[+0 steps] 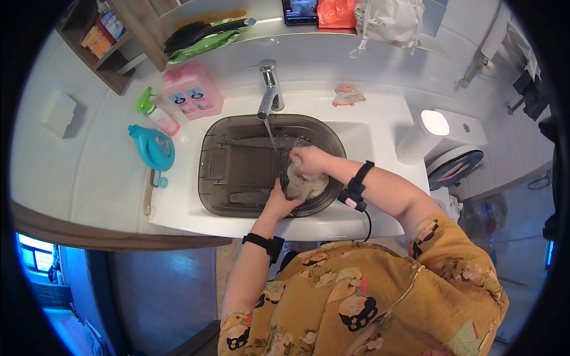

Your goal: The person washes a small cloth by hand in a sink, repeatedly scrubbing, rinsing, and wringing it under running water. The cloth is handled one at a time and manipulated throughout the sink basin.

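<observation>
A pale wet cloth [307, 184] lies bunched in water at the right end of a translucent grey plastic washbasin [207, 155], which has a built-in ribbed washboard. My right hand [309, 160] grips the upper part of this cloth. At the cloth's lower left edge is my left hand [281, 202], thumb and fingers spread, its fingertips at the water; whether it pinches any fabric is unclear. From the chrome faucet [267, 104] a stream of water runs into the basin, left of my right hand.
The basin sits in a white sink [356, 133]. To its left stand a pink jug [193, 91], a spray bottle [160, 118] and a teal detergent bottle [153, 149]. A small pink-and-white cloth [348, 96] lies behind, and a white cylindrical container [421, 138] stands at right.
</observation>
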The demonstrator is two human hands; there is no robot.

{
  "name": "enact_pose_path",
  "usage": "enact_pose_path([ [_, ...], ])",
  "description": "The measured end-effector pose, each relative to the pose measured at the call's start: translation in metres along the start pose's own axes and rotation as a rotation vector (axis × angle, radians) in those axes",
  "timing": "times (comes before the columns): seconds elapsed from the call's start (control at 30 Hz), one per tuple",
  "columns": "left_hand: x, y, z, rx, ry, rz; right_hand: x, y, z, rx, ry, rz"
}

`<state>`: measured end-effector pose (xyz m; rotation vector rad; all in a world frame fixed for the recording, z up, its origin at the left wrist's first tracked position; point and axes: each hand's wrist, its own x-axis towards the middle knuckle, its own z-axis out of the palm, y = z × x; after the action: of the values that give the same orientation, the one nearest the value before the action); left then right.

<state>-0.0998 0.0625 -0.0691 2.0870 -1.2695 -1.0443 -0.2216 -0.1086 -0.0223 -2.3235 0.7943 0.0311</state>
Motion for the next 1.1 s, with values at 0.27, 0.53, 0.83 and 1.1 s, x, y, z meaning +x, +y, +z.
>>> enact_pose_path([
  [0.27,0.01,0.029,-0.002,-0.719,-0.027,0.251,-0.064,-0.103,-0.108,1.07,0.009,-0.171],
  [0.53,0.016,0.0,0.003,-0.178,0.171,-0.036,-0.01,0.004,-0.084,1.097,0.355,0.255],
  [0.83,0.011,-0.01,0.002,0.082,0.11,-0.084,-0.004,0.032,0.035,-0.523,-0.305,0.128],
  [1.1,0.009,0.034,0.001,-0.598,0.048,-0.384,0.025,0.065,0.05,-0.45,-0.124,0.114],
])
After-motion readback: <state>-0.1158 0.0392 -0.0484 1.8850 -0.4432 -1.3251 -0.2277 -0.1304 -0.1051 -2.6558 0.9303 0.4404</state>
